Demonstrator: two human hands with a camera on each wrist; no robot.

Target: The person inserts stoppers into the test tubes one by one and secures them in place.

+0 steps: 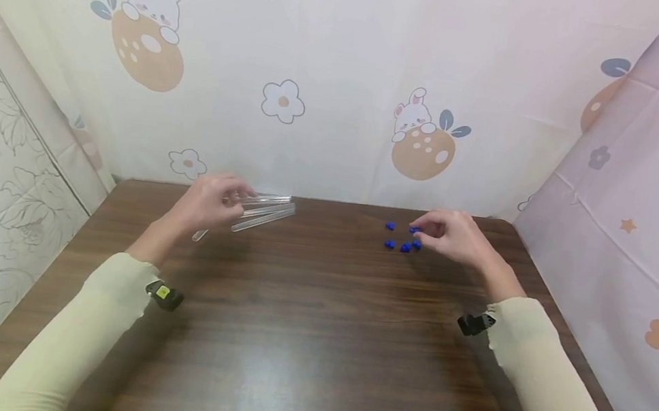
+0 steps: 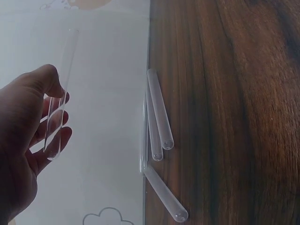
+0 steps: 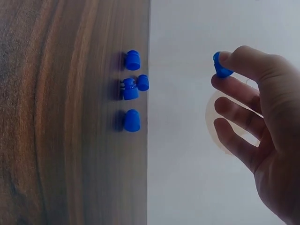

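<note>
In your left hand (image 1: 209,203), the grip pinches a clear tube (image 2: 69,58); its outline nearly melts into the pale cloth (image 1: 338,131) behind, so you cannot tell whether a second tube lies with it, nor make out what it contains. In your right hand (image 1: 452,236), the grip pinches a blue stopper (image 3: 222,69) between thumb and forefinger, the thumb tip covering part of it. Just beside your left hand, four loose tubes (image 2: 160,110) lie on the bench (image 1: 318,300), one hard to see along the far edge. Near your right hand sit four loose stoppers (image 3: 132,121), two overlapping in the wrist view. Your sleeves (image 1: 107,308) are cut off by the head view's lower edge.
</note>
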